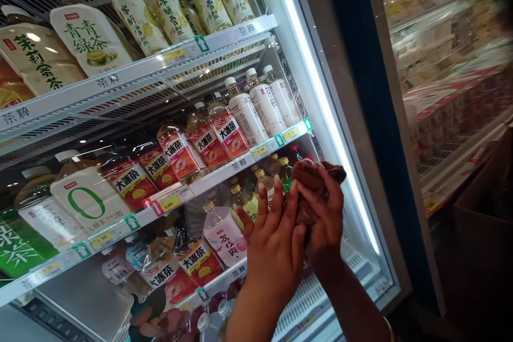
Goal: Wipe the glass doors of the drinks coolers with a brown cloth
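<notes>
My left hand (274, 240) is raised with its palm forward and fingers spread, in front of the glass of a lit drinks cooler. Whether its palm rests on the glass I cannot tell. Close beside it, on the right, my right hand (326, 219) grips a crumpled brown cloth (310, 179), bunched up above and between the fingers. Part of the cloth is hidden behind both hands. Behind them stand bottles with gold caps and a pink-white lychee drink bottle (224, 235).
Tilted in view, the cooler shelves carry rows of bottled teas, such as white bottles (266, 101) and red-labelled iced tea (182, 152). A bright light strip (324, 101) runs down the cooler's right side. Beyond a dark blue post (360, 91), another shelf holds packaged goods (449, 112).
</notes>
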`<state>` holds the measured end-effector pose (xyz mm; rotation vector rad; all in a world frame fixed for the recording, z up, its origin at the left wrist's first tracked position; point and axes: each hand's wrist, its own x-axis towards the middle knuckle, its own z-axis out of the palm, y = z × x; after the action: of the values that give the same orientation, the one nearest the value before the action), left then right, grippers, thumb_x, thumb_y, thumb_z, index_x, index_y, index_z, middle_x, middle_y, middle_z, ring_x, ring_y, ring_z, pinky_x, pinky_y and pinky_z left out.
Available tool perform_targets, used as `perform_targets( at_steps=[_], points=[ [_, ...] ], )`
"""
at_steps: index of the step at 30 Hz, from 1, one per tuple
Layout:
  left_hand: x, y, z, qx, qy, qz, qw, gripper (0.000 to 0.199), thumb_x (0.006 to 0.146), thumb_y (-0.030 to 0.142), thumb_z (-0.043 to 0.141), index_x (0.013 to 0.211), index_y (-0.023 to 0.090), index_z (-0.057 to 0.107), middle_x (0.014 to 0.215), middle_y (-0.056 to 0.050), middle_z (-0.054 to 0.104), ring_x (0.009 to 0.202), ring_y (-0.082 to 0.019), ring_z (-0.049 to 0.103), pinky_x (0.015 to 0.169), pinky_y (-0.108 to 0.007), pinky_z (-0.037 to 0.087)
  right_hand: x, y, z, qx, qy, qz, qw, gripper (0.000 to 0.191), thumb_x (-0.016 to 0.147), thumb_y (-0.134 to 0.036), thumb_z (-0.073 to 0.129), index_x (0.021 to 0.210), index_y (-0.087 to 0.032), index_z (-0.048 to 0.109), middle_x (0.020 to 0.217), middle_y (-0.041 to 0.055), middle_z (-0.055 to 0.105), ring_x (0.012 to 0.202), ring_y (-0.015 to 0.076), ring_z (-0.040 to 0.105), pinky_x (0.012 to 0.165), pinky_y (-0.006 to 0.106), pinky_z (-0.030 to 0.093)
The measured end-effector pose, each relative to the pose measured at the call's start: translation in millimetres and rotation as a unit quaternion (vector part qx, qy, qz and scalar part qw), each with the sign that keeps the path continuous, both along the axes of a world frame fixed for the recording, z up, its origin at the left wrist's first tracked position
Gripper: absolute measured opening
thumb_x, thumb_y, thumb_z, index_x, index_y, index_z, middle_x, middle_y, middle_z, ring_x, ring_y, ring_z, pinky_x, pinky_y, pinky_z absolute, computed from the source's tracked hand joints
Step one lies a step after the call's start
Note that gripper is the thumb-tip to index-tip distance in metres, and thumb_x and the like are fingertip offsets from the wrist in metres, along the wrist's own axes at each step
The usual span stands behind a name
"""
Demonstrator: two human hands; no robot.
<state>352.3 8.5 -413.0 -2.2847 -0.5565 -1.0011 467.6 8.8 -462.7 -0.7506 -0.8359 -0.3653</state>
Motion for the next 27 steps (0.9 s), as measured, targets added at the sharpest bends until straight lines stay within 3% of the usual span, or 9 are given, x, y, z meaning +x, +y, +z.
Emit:
perform_targets(
  at_steps=[2,4,7,14,18,20,23,25,27],
  points=[
    [4.3,2.7,-0.2,0.028,-0.005,0.012,1.0,0.062,0.108,0.033,0.043,0.166,0.026,0.024,0.168,-0.006,0.038,0.164,-0.02,0.006,0.131,-0.047,-0.018,0.6,-6.9,10.5,0.016,0.046,0.058,0.997,0.044,0.103,-0.033,0.037,0.132,-0.03,0.07,0.163,0.0028,0.044,0.149,0.0319,0.045,0.121,0.063,0.039],
    [11.6,5.8,-0.5,0.052,-0.013,0.02,0.998,0.063,0.108,0.031,0.044,0.167,0.026,0.023,0.166,-0.005,0.042,0.164,-0.018,0.003,0.13,-0.047,-0.019,0.1,-10.6,17.4,0.02,0.051,0.058,0.997,0.047,0.103,-0.034,0.037,0.142,-0.031,0.062,0.159,0.0038,0.049,0.149,0.0314,0.045,0.123,0.065,0.036],
    [24.8,9.2,0.7,0.068,-0.01,0.03,0.997,0.063,0.108,0.025,0.039,0.167,0.023,0.018,0.167,-0.004,0.04,0.164,-0.016,-0.002,0.13,-0.049,-0.02,4.5,-9.6,16.9,0.005,-0.012,-0.013,1.0,0.047,0.102,-0.041,0.043,0.146,-0.032,0.057,0.16,0.0046,0.049,0.151,0.0342,0.042,0.125,0.069,0.028],
    [22.2,0.9,15.0,0.049,0.144,-0.015,0.988,0.074,0.102,0.021,0.043,0.167,0.007,0.009,0.175,-0.006,0.017,0.164,-0.026,-0.004,0.134,-0.049,-0.008,37.2,4.6,-5.0,-0.007,-0.058,-0.183,0.981,0.039,0.098,-0.029,0.053,0.135,-0.029,0.065,0.158,0.0083,0.051,0.144,0.0337,0.05,0.119,0.064,0.041],
    [14.4,-1.6,31.3,0.009,0.145,-0.015,0.989,0.077,0.105,0.037,0.042,0.168,0.014,0.005,0.176,-0.004,0.014,0.164,-0.025,0.002,0.135,-0.05,-0.003,42.7,13.4,7.9,-0.042,0.007,-0.235,0.971,0.033,0.097,-0.029,0.059,0.129,-0.027,0.067,0.156,0.0113,0.052,0.146,0.0371,0.048,0.122,0.073,0.031],
    [20.4,1.5,38.9,0.024,0.113,-0.009,0.993,0.077,0.106,0.043,0.04,0.169,0.016,0.005,0.176,-0.005,0.013,0.164,-0.024,0.004,0.135,-0.051,-0.005,42.3,16.2,24.6,-0.033,0.033,-0.228,0.973,0.034,0.098,-0.032,0.059,0.131,-0.026,0.067,0.155,0.0123,0.053,0.145,0.0383,0.049,0.123,0.076,0.026],
    [34.6,5.2,43.4,0.038,0.071,0.01,0.997,0.08,0.105,0.049,0.039,0.168,0.013,0.006,0.176,-0.009,0.014,0.165,-0.027,0.005,0.135,-0.054,-0.002,43.4,15.0,44.0,0.008,-0.023,-0.173,0.985,0.033,0.101,-0.033,0.052,0.13,-0.027,0.067,0.149,0.0096,0.059,0.139,0.0333,0.056,0.119,0.065,0.042],
    [40.1,3.9,39.5,0.033,0.049,0.029,0.998,0.084,0.104,0.052,0.039,0.167,0.007,0.005,0.175,-0.014,0.015,0.164,-0.03,0.005,0.135,-0.058,0.004,49.2,11.6,43.8,0.021,-0.095,-0.138,0.986,0.036,0.102,-0.036,0.047,0.13,-0.026,0.067,0.147,0.0087,0.062,0.137,0.0305,0.058,0.115,0.057,0.049],
    [41.7,1.2,32.8,0.037,0.054,0.03,0.997,0.088,0.103,0.055,0.04,0.167,0.005,0.007,0.175,-0.015,0.016,0.164,-0.031,0.006,0.134,-0.06,0.009,60.6,9.3,36.3,0.013,-0.157,-0.125,0.98,0.04,0.103,-0.038,0.045,0.135,-0.025,0.065,0.147,0.0087,0.062,0.137,0.0296,0.059,0.117,0.055,0.048]
  ],
)
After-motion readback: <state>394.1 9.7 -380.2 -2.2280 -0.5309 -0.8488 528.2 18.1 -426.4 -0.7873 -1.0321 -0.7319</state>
